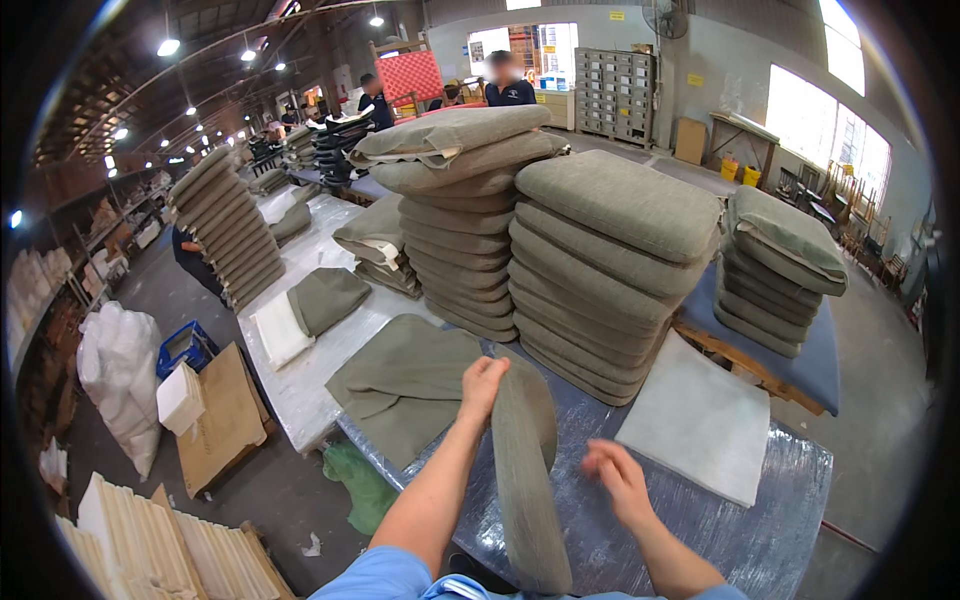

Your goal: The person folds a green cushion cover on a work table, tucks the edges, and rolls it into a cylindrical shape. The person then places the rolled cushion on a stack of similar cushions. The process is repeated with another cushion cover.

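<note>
My left hand is closed on the upper edge of a grey-green fabric cushion, which stands on its side in front of me. To the right of that cushion, my right hand hovers over the table, fingers apart and slightly curled, with nothing seen in them. Loose grey-green fabric lies spread and wrinkled beside my left hand. Right of my right hand rests a flat white padding sheet. Just beyond stand a thick cushion stack and a taller stack.
The plastic-wrapped table lies under my hands. More cushions are piled on a blue-topped table at right. A folded cover with white padding lies at left. Cardboard, a blue crate and a white sack occupy the floor.
</note>
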